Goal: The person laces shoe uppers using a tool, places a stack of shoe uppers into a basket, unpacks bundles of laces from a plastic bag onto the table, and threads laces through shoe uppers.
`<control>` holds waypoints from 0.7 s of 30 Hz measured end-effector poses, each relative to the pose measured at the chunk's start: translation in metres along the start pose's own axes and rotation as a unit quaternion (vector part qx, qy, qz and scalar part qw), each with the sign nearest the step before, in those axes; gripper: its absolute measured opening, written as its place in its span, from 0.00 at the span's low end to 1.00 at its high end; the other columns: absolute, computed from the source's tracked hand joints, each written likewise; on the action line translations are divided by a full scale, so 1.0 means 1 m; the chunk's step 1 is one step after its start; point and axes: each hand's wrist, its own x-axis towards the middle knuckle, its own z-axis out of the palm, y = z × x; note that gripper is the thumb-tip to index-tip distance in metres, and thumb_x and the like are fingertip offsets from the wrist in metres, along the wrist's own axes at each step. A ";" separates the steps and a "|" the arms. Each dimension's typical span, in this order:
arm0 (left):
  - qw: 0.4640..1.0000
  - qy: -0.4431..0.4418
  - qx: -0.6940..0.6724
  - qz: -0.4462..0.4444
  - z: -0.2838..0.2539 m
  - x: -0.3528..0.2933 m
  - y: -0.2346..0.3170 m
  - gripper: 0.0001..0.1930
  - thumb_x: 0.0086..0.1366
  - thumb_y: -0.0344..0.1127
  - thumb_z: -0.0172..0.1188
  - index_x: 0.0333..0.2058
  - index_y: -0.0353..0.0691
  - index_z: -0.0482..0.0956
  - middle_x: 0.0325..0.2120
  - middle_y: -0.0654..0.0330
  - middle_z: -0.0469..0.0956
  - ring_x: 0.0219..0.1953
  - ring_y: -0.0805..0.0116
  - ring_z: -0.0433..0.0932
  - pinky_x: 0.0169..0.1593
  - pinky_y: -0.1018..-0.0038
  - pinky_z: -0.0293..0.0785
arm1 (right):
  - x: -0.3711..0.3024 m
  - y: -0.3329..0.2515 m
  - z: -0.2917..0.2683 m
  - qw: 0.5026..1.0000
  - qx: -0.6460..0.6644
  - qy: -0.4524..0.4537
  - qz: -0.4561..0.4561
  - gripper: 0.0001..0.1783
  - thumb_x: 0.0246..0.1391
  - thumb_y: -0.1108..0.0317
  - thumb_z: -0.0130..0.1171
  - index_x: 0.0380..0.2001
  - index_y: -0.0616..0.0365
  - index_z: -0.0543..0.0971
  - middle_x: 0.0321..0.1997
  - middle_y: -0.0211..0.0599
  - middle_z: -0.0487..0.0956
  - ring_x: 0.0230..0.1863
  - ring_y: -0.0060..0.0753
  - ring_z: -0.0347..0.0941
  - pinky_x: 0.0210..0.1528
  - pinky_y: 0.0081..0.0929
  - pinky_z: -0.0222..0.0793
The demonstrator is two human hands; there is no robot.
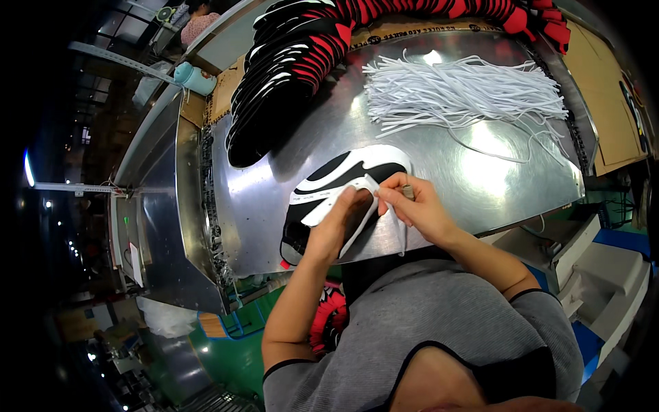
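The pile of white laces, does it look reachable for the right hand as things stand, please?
Probably yes: bare metal tabletop lies between the right hand and the pile of white laces, though its fingers are occupied at the shoe upper.

At the far side of the table (254, 233), dark lettering on a brown strip (412, 33); on the table, tiny marks, perhaps letters, on a shoe upper (342, 183)
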 end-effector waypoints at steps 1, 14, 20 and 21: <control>0.999 -0.041 0.011 0.027 0.000 -0.001 -0.007 0.24 0.73 0.48 0.46 0.51 0.29 0.74 0.47 0.52 0.77 0.55 0.64 0.71 0.64 0.67 0.59 | 0.000 0.006 0.001 1.000 -0.020 -0.006 0.010 0.09 0.63 0.66 0.55 0.36 0.61 0.77 0.25 0.29 0.79 0.16 0.09 0.57 0.17 0.10 0.50; 0.986 0.024 -0.052 0.156 0.019 -0.015 -0.018 0.12 0.67 0.32 0.57 0.47 0.35 0.78 0.42 0.61 0.79 0.44 0.73 0.76 0.50 0.76 0.70 | -0.014 0.007 0.015 0.986 -0.166 0.001 -0.026 0.07 0.61 0.67 0.57 0.33 0.59 0.76 0.23 0.25 0.78 0.22 0.11 0.65 0.24 0.14 0.58; 0.979 0.063 -0.081 0.178 0.020 -0.016 -0.015 0.11 0.64 0.28 0.61 0.46 0.35 0.79 0.39 0.63 0.80 0.40 0.76 0.78 0.45 0.80 0.73 | -0.023 -0.016 0.015 0.943 -0.330 -0.039 0.001 0.11 0.59 0.66 0.58 0.39 0.60 0.72 0.27 0.39 0.80 0.27 0.29 0.77 0.31 0.25 0.69; 0.978 0.052 -0.083 0.183 0.019 -0.017 -0.015 0.12 0.64 0.29 0.60 0.47 0.34 0.78 0.42 0.61 0.80 0.45 0.73 0.77 0.52 0.76 0.71 | -0.024 -0.010 0.015 0.947 -0.314 -0.002 -0.073 0.10 0.60 0.67 0.58 0.40 0.60 0.71 0.28 0.40 0.80 0.29 0.33 0.78 0.32 0.26 0.71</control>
